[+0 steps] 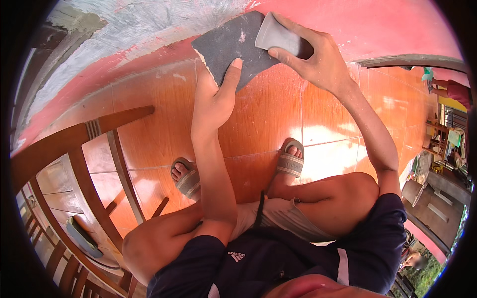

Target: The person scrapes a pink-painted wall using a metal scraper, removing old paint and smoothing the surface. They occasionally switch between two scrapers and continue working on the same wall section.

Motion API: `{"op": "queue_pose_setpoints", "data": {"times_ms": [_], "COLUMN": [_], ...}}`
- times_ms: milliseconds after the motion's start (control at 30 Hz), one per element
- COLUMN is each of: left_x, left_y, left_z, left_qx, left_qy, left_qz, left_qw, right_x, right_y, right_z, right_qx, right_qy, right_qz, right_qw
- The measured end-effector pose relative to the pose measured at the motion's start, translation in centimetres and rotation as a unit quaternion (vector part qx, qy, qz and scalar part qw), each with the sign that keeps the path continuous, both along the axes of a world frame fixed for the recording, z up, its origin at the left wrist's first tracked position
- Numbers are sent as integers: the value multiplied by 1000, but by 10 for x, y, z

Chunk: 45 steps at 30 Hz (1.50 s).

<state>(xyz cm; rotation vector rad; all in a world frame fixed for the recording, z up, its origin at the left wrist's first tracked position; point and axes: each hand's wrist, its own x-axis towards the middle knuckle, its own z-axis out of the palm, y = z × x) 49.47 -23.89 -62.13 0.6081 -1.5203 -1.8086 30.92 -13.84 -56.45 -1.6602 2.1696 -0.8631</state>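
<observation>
My left hand [218,98] grips a dark grey sheet of sandpaper [227,44] by its lower edge. The thumb lies on top, and the other fingers are hidden behind the sheet. One edge of the sheet is torn and shows pale backing; a light smudge marks its face. In my right hand [322,61] is a pale grey curved piece [277,35], held between thumb and fingers. Whether it is a cup or a curled sheet I cannot tell. It overlaps the sandpaper's right side. Both hands are close to a pink wall [365,26].
Whitish-grey patches [149,22] cover the wall's left part. A wooden chair [82,145] stands close on my left, with a brush-like object [84,236] on it. Orange wood-look tiles [261,108] run under my sandalled feet. At far right are a person [454,89] and furniture.
</observation>
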Motion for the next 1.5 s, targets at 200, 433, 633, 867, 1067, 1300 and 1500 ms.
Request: {"op": "queue_pose_setpoints", "data": {"times_ms": [200,433,633,867,1067,1300,1500], "left_x": [-4,7,31,3,-20,-16,-6], "left_y": [7,19,-4,9,26,32,35], "left_z": [-3,27,43,37,45,25,25], "left_qx": [12,16,104,55,200,165,102], "left_qy": [33,33,90,120,195,104,113], "left_qz": [33,45,128,34,-21,-60,-15], "left_qw": [999,998,982,991,960,979,988], "right_x": [9,-10,-36,17,26,27,26], "right_y": [-9,4,24,18,0,3,-3], "right_z": [22,3,25,43,43,37,45], "right_qx": [63,48,151,-1,-42,-49,-23], "right_qy": [21,11,-201,-208,-78,-61,-55], "right_qz": [30,38,1,32,47,16,36], "right_qw": [997,998,968,978,995,997,998]}}
